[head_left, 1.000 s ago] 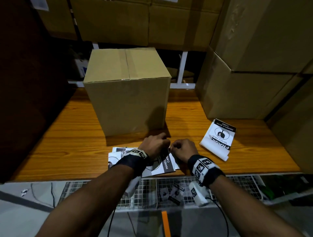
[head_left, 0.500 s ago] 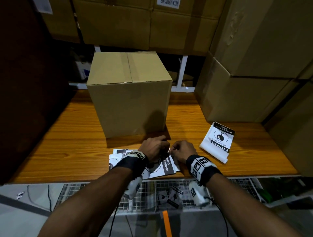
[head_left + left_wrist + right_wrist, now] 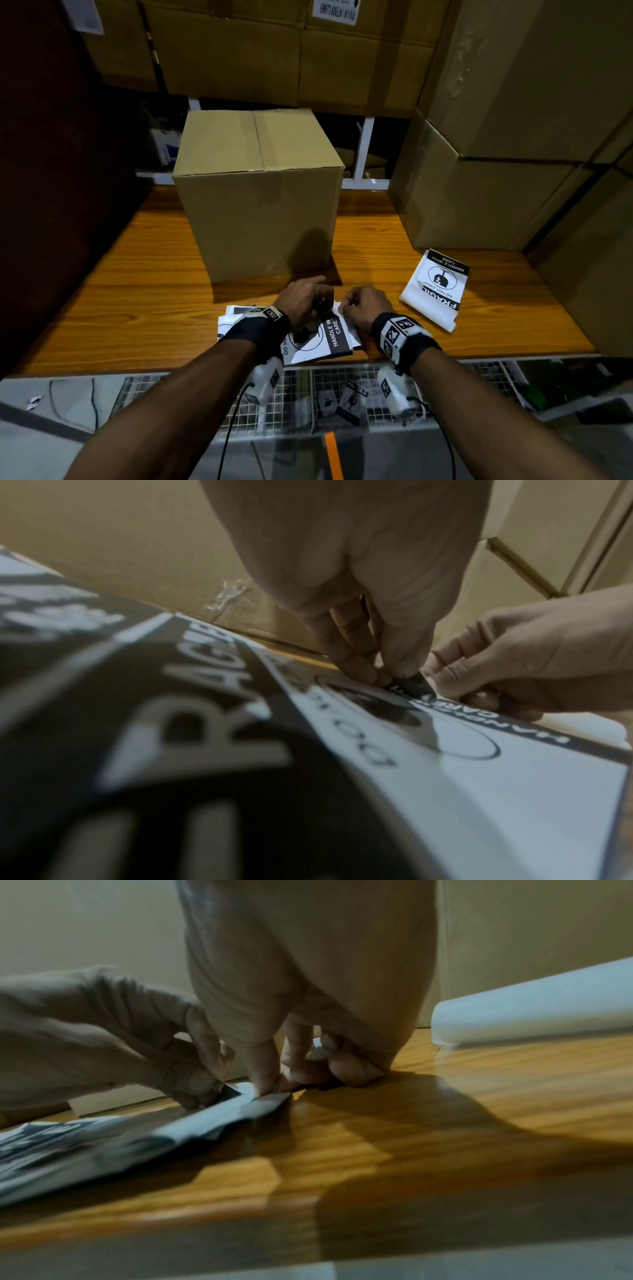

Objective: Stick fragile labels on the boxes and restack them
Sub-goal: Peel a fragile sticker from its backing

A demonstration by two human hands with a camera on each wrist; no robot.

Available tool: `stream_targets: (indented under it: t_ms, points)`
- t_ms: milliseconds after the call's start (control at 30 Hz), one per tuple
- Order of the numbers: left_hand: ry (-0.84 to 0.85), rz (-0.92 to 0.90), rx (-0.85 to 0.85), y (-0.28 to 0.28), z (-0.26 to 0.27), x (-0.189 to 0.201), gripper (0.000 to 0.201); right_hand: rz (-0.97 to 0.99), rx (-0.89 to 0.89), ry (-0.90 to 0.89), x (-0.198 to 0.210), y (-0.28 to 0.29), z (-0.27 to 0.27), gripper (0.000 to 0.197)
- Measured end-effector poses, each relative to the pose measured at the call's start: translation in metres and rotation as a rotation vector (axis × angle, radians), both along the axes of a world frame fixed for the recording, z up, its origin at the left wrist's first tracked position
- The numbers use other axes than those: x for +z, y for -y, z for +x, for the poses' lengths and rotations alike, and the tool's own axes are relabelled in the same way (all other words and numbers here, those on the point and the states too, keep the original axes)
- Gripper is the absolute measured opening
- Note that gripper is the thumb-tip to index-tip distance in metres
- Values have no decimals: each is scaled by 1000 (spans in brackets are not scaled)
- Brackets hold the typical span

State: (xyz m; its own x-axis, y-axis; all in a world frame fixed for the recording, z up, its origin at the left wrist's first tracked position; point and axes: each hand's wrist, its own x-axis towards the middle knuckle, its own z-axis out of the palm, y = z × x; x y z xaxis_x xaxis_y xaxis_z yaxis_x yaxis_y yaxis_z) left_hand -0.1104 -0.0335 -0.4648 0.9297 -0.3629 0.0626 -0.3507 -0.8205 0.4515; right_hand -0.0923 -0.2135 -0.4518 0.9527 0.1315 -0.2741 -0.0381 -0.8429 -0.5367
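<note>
Storage bay, dim, walled with stacked cartons [image 3: 479, 198]; wooden surface [image 3: 120, 308] at centre, wire-mesh shelf [image 3: 308, 387] below its front edge.

Box [image 3: 260, 205]: one sealed brown carton, upright on the surface, taped along the top seam, front face bare of any label.

Label stack [image 3: 322, 342]: black-and-white "FRAGILE / HANDLE WITH CARE" sheets, lying flat near the front edge, just before the box. Loose curled sheet [image 3: 435, 291] of the same print lying apart to the right.

Left hand [image 3: 305, 301]: fingers [image 3: 356, 666] curled, pinching the dark far corner of the top label.

Right hand [image 3: 366, 305]: fingers [image 3: 263, 1080] curled down on the same corner, thumb and forefinger nipping the white edge, seemingly the backing; other fingertips resting on the surface.

Step in hand, by judgement: separating the top label from its backing at the corner; sticking not yet begun.

Next move, by judgement: steady opposed pull to widen the peel, backing held down, label kept flat to avoid tearing or folding onto itself; then carried to the bare front face of the box and pressed smooth.
</note>
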Motion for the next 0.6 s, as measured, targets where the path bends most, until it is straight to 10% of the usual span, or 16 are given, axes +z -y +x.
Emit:
stream_targets:
  t_ms: [600]
  points:
    - [73, -104, 10, 1, -10, -5, 16, 228, 130, -94, -9, 21, -5, 22]
